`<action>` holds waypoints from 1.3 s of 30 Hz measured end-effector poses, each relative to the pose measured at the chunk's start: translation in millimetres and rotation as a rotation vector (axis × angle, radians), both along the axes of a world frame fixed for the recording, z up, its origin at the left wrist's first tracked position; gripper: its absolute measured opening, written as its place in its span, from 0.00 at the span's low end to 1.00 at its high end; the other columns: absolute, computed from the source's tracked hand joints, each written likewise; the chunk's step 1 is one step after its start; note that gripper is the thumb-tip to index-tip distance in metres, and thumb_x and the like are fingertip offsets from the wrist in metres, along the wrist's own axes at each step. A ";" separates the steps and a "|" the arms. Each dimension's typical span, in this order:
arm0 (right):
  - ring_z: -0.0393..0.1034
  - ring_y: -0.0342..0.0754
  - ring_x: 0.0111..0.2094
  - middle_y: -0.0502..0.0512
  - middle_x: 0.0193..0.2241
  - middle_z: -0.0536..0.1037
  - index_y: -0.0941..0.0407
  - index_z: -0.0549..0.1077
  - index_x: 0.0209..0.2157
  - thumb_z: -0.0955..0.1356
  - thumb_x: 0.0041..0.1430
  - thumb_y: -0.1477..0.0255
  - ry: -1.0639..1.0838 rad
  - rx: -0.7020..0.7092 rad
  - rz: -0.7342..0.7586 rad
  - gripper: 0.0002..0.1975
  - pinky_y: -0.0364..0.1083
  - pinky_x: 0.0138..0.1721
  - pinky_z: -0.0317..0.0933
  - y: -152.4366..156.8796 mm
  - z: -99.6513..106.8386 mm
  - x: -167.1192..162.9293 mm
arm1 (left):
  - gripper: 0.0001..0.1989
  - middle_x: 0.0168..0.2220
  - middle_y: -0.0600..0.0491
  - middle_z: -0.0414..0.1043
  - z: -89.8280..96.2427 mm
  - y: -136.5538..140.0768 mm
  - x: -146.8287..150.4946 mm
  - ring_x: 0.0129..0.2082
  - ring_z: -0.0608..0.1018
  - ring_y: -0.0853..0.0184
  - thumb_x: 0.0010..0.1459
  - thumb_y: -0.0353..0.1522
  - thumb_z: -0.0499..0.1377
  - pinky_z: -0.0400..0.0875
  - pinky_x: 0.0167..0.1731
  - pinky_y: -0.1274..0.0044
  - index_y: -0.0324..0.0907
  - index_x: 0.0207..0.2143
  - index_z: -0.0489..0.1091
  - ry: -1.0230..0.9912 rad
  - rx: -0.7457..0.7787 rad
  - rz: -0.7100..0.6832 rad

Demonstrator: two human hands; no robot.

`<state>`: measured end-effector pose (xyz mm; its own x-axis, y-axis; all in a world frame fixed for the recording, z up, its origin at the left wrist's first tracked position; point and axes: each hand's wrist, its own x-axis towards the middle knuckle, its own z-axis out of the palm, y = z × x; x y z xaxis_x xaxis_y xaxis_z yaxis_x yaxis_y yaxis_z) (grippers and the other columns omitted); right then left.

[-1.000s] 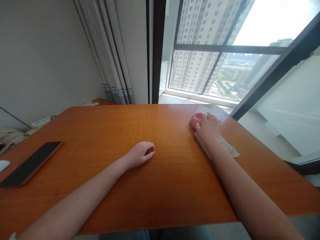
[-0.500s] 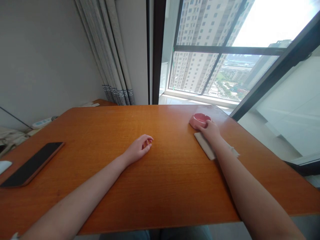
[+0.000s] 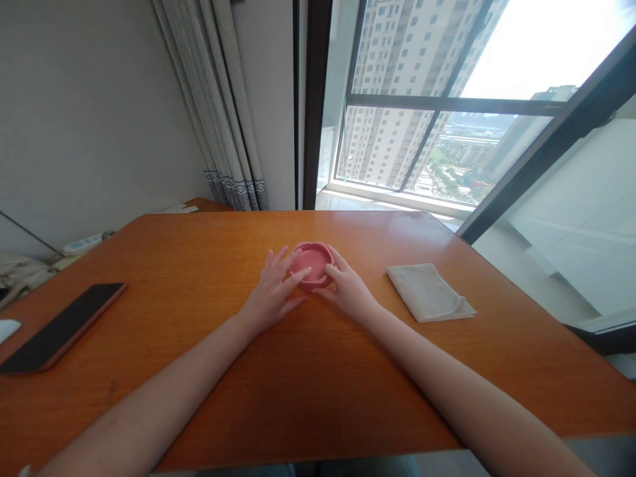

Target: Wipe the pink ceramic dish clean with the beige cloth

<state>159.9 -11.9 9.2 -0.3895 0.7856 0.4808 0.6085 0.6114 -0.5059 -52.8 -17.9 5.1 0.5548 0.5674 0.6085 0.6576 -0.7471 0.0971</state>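
Note:
A pink, round ashtray (image 3: 315, 260) with a raised rim is over the middle of the wooden table (image 3: 258, 391); I cannot tell if its base touches the wood. My right hand (image 3: 345, 283) grips its right side, with the thumb and fingers at the rim. At the left side is my left hand (image 3: 275, 286), its fingers spread and the thumb reaching over the near left rim; it is not closed round the ashtray. Right of my right hand lies a folded pale cloth (image 3: 430, 291), which neither hand touches.
A long dark pad (image 3: 64, 324) lies at the table's left, with a white object (image 3: 7, 329) cut off by the view's edge. Behind the table hang a grey curtain (image 3: 213, 99) and a large window (image 3: 397, 146). A power strip (image 3: 84, 244) sits beyond the left edge.
The ashtray has moved left with my right hand, from behind the cloth to the table's middle. My left hand has opened its curled fingers beside it. The cloth now shows fully.

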 end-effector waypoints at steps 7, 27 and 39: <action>0.48 0.54 0.64 0.62 0.65 0.47 0.55 0.69 0.45 0.67 0.56 0.65 -0.064 0.036 0.156 0.16 0.54 0.58 0.55 -6.3 1.2 2.0 | 0.10 0.38 0.48 0.74 7.3 -0.3 1.3 0.50 0.70 0.61 0.60 0.37 0.53 0.50 0.60 0.57 0.41 0.33 0.70 0.164 -0.079 -0.093; 0.71 0.52 0.35 0.59 0.33 0.77 0.58 0.72 0.40 0.62 0.55 0.72 -0.517 -0.383 -0.705 0.13 0.46 0.34 0.61 64.5 0.2 139.6 | 0.14 0.41 0.41 0.72 3.8 53.7 -136.1 0.47 0.68 0.50 0.52 0.35 0.53 0.61 0.48 0.58 0.38 0.39 0.68 0.036 -0.264 1.026; 0.71 0.50 0.33 0.56 0.33 0.77 0.58 0.74 0.35 0.68 0.42 0.77 -0.615 -0.650 -0.544 0.13 0.44 0.30 0.60 60.7 5.0 177.1 | 0.17 0.43 0.36 0.69 4.2 53.4 -137.0 0.50 0.67 0.47 0.54 0.37 0.53 0.58 0.51 0.52 0.35 0.41 0.69 0.062 -0.363 1.022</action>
